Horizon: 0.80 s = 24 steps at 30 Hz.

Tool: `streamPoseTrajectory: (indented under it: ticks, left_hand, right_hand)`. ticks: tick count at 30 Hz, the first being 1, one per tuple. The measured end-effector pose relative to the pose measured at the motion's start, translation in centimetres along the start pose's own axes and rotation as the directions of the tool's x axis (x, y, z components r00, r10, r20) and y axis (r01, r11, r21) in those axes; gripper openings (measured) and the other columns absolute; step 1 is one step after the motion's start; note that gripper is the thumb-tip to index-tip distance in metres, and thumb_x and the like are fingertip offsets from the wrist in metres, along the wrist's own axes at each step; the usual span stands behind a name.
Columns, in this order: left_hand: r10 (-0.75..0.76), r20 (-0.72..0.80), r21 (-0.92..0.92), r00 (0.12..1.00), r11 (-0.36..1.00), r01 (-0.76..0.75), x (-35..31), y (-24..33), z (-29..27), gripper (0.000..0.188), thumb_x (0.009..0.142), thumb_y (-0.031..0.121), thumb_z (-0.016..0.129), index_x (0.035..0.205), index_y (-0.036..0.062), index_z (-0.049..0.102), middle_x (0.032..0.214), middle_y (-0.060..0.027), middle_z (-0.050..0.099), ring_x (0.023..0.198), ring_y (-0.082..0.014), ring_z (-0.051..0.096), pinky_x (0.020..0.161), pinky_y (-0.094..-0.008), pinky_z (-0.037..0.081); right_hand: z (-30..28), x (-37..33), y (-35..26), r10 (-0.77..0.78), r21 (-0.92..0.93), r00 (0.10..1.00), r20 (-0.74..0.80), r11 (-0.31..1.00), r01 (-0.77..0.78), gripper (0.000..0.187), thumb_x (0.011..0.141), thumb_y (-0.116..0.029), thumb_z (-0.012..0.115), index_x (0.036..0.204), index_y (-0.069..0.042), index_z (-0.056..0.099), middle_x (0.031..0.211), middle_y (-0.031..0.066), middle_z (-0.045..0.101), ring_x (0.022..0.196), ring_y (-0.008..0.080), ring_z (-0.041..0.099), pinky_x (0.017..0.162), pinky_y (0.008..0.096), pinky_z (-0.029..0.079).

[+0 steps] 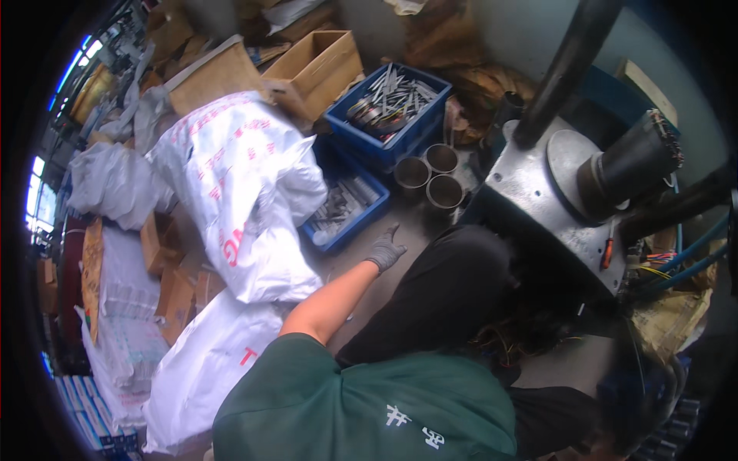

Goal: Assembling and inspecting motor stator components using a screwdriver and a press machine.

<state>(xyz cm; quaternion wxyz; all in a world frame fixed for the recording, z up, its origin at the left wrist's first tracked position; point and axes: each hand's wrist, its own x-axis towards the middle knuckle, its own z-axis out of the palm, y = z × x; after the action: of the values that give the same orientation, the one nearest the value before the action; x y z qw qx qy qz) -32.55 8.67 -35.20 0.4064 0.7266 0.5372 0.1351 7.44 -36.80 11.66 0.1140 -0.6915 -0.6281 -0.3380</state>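
Note:
My left hand (pixel 387 250), in a grey glove, reaches out over the floor beside my black-trousered knee. Its fingers are apart and I see nothing in them. Just beyond it stand three round metal cups (pixel 444 191) in a cluster, open at the top; the hand is not touching them. To the hand's left is a low blue bin (pixel 356 223) of grey metal parts. Behind that, a higher blue bin (pixel 437 91) is heaped with thin metal pieces. My right hand does not show.
On the right stands a machine with a thick metal plate (pixel 530 173) and dark columns (pixel 565 73). An orange-handled screwdriver (pixel 607 252) lies on the plate. Big white sacks (pixel 231 184) crowd the left, with a wooden box (pixel 319 73) and cardboard cartons (pixel 175 300) around them.

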Motion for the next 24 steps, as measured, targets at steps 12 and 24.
streamPoseTrajectory:
  ticks: [12,24]
  left_hand:
    - [-0.009,0.000,0.362,1.000,0.932,0.009,15.5,8.4,6.7,0.065,0.082,0.048,0.081,0.137,0.0161,0.067,0.150,-0.0198,0.055,0.131,-0.0395,0.060,0.107,-0.0491,0.052]
    - [0.190,-0.311,-0.373,0.931,0.877,-0.303,7.7,5.4,-4.2,0.029,0.088,0.015,0.082,0.112,0.0033,0.071,0.098,-0.0069,0.071,0.087,-0.0217,0.064,0.084,-0.0383,0.051]
  right_hand:
    - [-1.3,-15.3,1.9,0.727,0.199,0.669,-0.158,0.687,-0.699,0.028,0.107,0.000,0.053,0.133,-0.002,0.062,0.147,0.0133,0.056,0.118,0.0233,0.063,0.105,0.0365,0.049]
    - [5.3,-5.4,9.0,0.781,0.552,0.222,-0.584,0.583,-0.597,0.032,0.114,-0.013,0.043,0.139,0.001,0.057,0.128,0.0129,0.067,0.110,0.0210,0.067,0.095,0.0351,0.057]
